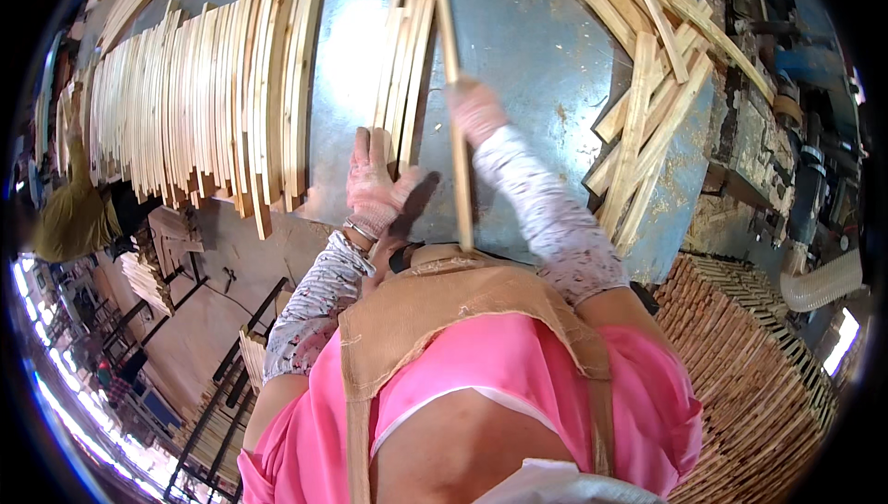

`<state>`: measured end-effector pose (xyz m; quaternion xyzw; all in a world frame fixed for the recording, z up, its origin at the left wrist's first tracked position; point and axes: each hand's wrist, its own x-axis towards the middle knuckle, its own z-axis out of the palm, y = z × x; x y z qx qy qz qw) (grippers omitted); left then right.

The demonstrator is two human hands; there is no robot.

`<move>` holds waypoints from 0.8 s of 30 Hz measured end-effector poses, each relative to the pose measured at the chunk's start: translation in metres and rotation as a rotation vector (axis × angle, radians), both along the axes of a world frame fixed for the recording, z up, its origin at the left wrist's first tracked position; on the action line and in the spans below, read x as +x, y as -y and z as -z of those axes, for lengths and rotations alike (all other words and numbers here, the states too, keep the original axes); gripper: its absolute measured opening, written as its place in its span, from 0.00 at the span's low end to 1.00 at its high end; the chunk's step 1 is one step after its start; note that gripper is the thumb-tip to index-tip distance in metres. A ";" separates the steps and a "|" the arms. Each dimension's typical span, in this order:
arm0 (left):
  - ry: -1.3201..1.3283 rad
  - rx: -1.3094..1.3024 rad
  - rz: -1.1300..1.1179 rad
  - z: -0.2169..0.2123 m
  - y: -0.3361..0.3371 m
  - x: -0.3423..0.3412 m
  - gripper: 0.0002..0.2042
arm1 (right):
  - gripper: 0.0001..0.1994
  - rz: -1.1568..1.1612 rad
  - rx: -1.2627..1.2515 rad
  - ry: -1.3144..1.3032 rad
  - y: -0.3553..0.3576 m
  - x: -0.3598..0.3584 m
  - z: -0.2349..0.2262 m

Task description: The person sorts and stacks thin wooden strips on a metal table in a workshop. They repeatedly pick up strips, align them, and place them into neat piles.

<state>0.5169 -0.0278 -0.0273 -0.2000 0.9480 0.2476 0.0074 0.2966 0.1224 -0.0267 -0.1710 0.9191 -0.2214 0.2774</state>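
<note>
My left hand, in a pink work glove, rests flat on the near end of a small bundle of wooden slats lying on the grey-blue metal table. My right hand, also gloved in pink, grips one long wooden slat about its middle. That slat runs from the far part of the table back toward my chest, just right of the bundle.
A wide row of slats covers the table's left part. A loose heap of slats lies at the right. Stacked wood stands lower right, machinery at far right. Another person is at the left.
</note>
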 end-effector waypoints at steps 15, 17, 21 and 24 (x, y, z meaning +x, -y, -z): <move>0.357 0.025 -0.028 -0.032 -0.009 -0.037 0.57 | 0.38 0.562 0.432 -0.481 -0.259 0.040 -0.026; 0.344 -0.036 -0.010 -0.034 -0.006 -0.043 0.57 | 0.36 0.622 0.329 -0.363 -0.291 0.064 -0.018; 0.435 -0.080 -0.079 -0.043 -0.015 -0.062 0.58 | 0.32 0.750 -0.036 -0.468 -0.273 0.083 0.008; 0.464 -0.017 -0.114 -0.043 -0.005 -0.061 0.59 | 0.29 0.600 -0.170 -0.277 -0.198 0.085 -0.025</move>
